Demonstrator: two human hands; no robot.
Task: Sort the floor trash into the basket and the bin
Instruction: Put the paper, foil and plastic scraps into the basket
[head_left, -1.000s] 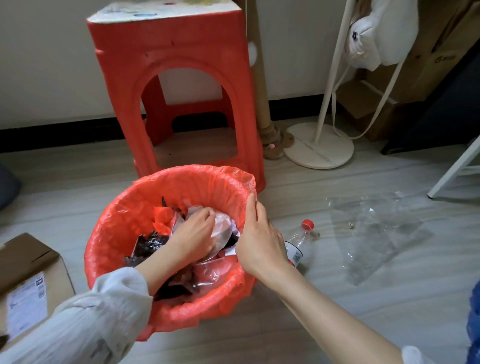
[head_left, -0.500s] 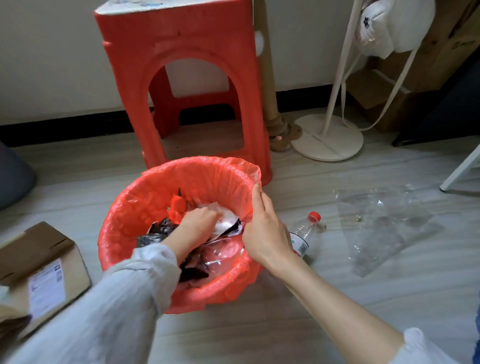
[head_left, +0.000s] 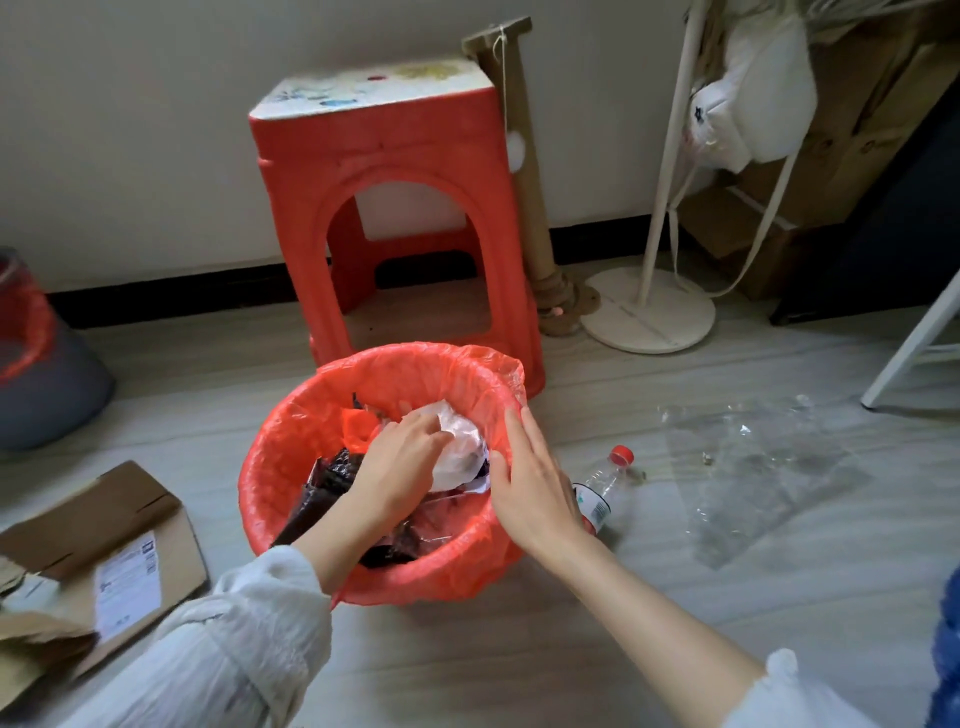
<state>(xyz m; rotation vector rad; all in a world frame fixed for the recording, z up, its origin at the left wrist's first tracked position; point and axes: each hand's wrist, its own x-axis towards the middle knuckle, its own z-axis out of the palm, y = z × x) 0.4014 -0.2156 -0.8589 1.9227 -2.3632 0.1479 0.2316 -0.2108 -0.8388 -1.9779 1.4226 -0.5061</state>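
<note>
Floor (head_left: 675, 623), pale planks, carries everything.

Stool (head_left: 395, 208) — red plastic, upright against the wall, just behind the basket.

Basket (head_left: 291, 467) — round, lined with a red bag, upright, mouth facing up; centre of view. Holds crumpled trash: dark wrappers on the near-left side, a white wad (head_left: 457, 452) on the right side, a scrap of red film at the back.

Bin (head_left: 47, 374) — grey with a red liner, far left edge, well apart from the basket, partly cut off by the frame.

Box (head_left: 104, 561) — flattened brown cardboard with a white label, lying on the floor left of the basket.

Clear sheet (head_left: 753, 467) — wrinkled transparent plastic, flat on the floor right of the basket.

Left hand (head_left: 400, 467) — forearm enters from the lower left over the near rim, palm down inside the basket, fingers curled onto the white wad and gripping it.

Right hand (head_left: 535, 483) — forearm comes from the lower right, hand on the basket's right rim, fingers straight and together pointing away from the person, thumb inside the rim; it presses the liner, not clenched.

Bottle (head_left: 605, 483) — clear plastic, red cap, lying on its side just right of the basket; long axis runs diagonally, cap pointing up-right, base hidden behind the right hand.
</note>
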